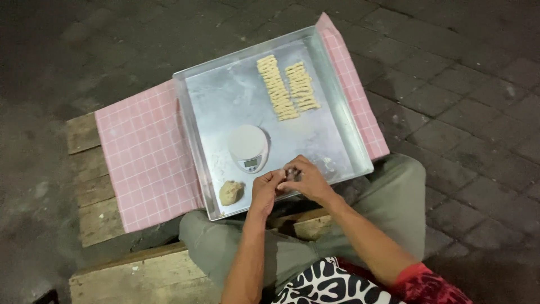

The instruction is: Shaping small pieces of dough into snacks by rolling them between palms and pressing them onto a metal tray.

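Pinched together over the near edge of the shallow square metal tray (pixel 194 141), our left hand (pixel 265 188) and right hand (pixel 304 179) work a tiny bit of dough we can barely see. We judge this the shaping step; next it joins the two rows of small pale dough pieces (pixel 288 85), beyond the round white kitchen scale (pixel 248 146) and the tan dough lump (pixel 231 192).

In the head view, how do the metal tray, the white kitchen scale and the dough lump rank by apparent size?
1. metal tray, clearly largest.
2. white kitchen scale.
3. dough lump, smallest, although it lies slightly nearer the camera than the scale.
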